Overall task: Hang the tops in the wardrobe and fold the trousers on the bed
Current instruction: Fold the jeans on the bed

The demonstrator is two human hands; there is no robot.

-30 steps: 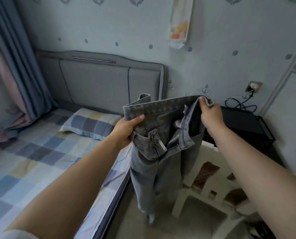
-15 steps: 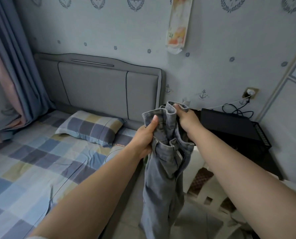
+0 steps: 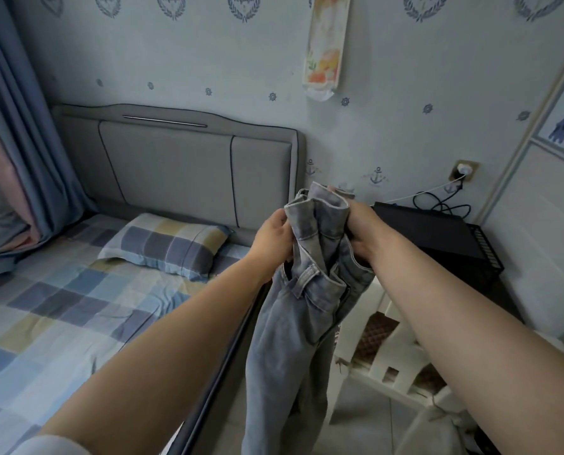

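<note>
Step in hand: we judge that we are bringing the two sides of the waistband together so the trousers (image 3: 302, 307) fold in half lengthwise, leg on leg, before they go down on the bed (image 3: 60, 323).
Where the trousers are: held up in the air beside the bed's edge, above the floor, legs hanging straight down; no part of them touches the mattress.
Left hand (image 3: 272, 239): its fingers curl round the left side of the bunched waistband, thumb on top.
Right hand (image 3: 361, 231): it grips the right side of the waistband; its fingertips are hidden behind the cloth.
Doing it well: we would line up the side seams and the waistband edges, give the legs a shake so they hang flat on each other, then swing the whole length over the bed and lay it down before letting go.
Risk: the waistband is crumpled between our hands, so a careless fold could trap a twisted pocket.
Cloth: pale washed grey-blue denim, stiff at the stitched waistband, softer and creased in the legs.
Bed: checked sheet in blue, grey and yellow, slightly rumpled, with a matching pillow (image 3: 165, 246) against a padded grey headboard (image 3: 175, 165).
Nearby: a white lattice stool (image 3: 392, 353) stands just right of the hanging legs.
</note>
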